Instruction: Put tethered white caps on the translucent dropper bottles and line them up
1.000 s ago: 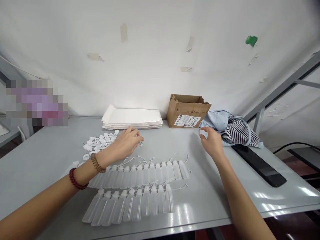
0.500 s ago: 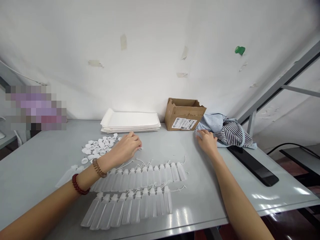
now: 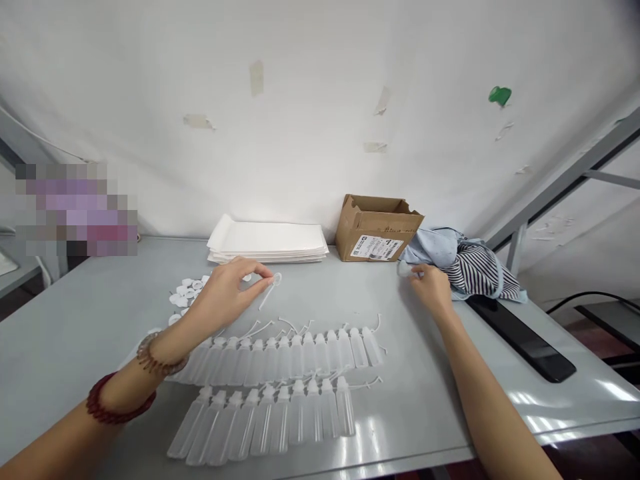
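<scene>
My left hand (image 3: 233, 288) pinches a small white plastic ring with a thin strap (image 3: 277, 280) between thumb and fingertips, held above the table. To its left is a pile of small white caps (image 3: 189, 288), partly hidden by my hand and wrist. On the right, my right hand (image 3: 431, 287) is closed on a small translucent round piece (image 3: 404, 268), in front of the cardboard box. Two rows of translucent plastic bottles lie on the table: a back row (image 3: 295, 357) with straps trailing from several necks, and a front row (image 3: 260, 427).
A stack of white sheets or envelopes (image 3: 270, 241) lies against the wall. Beside it stands an open cardboard box (image 3: 377, 230). Blue and striped cloth (image 3: 480, 267) and a black phone-like slab (image 3: 523, 340) are at the right of the grey table (image 3: 400, 400).
My left hand has lifted off the table beside the cap pile with the strapped ring in its fingertips. My right hand has closed from lying spread, and a translucent piece now shows there.
</scene>
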